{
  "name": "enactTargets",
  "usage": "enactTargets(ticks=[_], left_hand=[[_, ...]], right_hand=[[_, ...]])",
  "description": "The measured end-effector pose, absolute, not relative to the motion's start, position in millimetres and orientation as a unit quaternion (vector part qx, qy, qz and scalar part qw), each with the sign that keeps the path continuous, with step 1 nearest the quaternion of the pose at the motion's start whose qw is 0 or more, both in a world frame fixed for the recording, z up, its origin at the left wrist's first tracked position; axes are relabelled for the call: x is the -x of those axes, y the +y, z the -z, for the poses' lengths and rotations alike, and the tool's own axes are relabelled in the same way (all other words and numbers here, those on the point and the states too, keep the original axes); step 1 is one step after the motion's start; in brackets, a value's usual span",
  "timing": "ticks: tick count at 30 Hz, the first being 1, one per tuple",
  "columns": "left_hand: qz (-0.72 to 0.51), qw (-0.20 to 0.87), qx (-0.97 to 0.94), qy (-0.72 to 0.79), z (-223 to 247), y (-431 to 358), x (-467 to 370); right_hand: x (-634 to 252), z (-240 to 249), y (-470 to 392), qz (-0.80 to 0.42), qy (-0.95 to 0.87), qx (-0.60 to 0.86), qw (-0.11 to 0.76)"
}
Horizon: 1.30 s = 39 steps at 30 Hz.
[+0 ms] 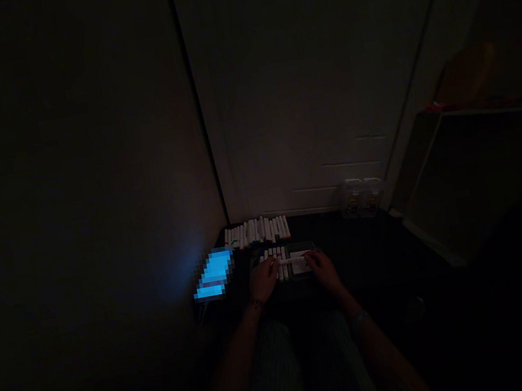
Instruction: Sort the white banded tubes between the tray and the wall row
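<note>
A white marker [293, 260] lies level between my two hands in the dim light. My left hand [264, 280] is closed on its left end. At the marker's right end, where a bit of red shows, my right hand [323, 270] grips with bent fingers. Below it is a dark, shallow case [311, 244] with several upright-lying white markers [283, 273] side by side in its left part. A pale rectangle [300, 268], perhaps a card or an inner tray, shows in the right part. My hands cover some of the case's edges.
Behind the case a row of white markers [252, 233] lies on the black table [367, 257]. To the left glows a blurred blue screen [214, 274]. Two clear packages [362, 198] stand against the back wall. A shelf-like piece [463, 166] rises at the right.
</note>
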<state>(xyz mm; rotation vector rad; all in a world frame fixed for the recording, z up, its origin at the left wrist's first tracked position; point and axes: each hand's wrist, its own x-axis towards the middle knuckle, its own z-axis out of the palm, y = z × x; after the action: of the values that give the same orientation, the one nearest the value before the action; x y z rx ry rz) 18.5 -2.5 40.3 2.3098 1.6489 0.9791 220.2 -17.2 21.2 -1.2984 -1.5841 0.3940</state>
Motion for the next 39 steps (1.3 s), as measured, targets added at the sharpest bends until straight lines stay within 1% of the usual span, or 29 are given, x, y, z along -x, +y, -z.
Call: enactTargets(ticks=[11,28,39], left_hand=[[-0.319,0.071,-0.765,0.554,-41,-2,-19],[-0.320,0.050,-0.762,0.561,-27,7,-16],[-0.321,0.060,-0.773,0.544,-35,2,-18]], right_hand=[[-221,-18,-15,-0.147,-0.655,0.556,0.489],[-222,-16,-12,-0.116,-0.666,0.566,0.473],[-221,-17,-13,-0.122,-0.663,0.570,0.470]])
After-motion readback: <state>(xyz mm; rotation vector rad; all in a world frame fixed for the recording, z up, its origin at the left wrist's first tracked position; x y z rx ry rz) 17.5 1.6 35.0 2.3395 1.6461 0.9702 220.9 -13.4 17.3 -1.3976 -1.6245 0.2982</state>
